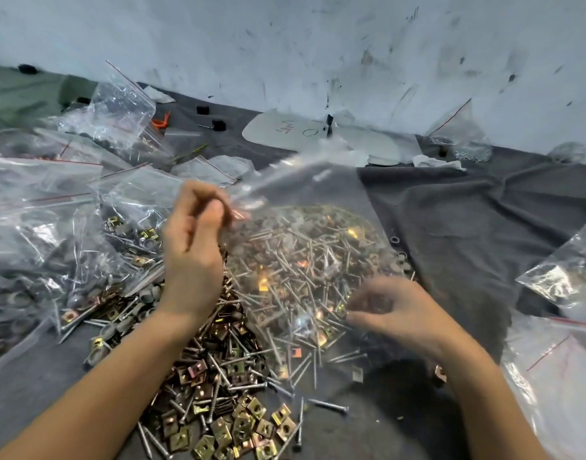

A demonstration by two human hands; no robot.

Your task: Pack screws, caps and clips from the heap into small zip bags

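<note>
lying at the far left, a pile of filled zip bags (42, 227) with red seal lines covered the grey cloth (467, 227), with screws and yellowish clips showing through the plastic. behind them an upright bag (119, 107) stood near an orange tie (160, 122) and a few black caps (218, 125). the left hand (192, 240) was raised over the heap, thumb and fingertips pinching the upper left corner of a clear zip bag (318, 194), which hung blurred and spread out above the middle of the cloth. under it and toward the person lay the heap (225, 376) of silver screws (328, 406), square brass-coloured clips (255, 408) and grey round caps (145, 297), touching the filled bags on its left side. at the back, against the scuffed white wall (285, 44), lay a white rounded board (285, 134) bearing a pen squiggle and a small circle; neither could be read as a word. the right hand (394, 313) sat low at the bag's lower right part, hazy, its fingers curled toward the thumb; blur hid whether it pinched the bag, a screw or nothing. further right, one bag (457, 137) stood by the wall, and more bags (564, 280) lay at the cloth's right edge.
</note>
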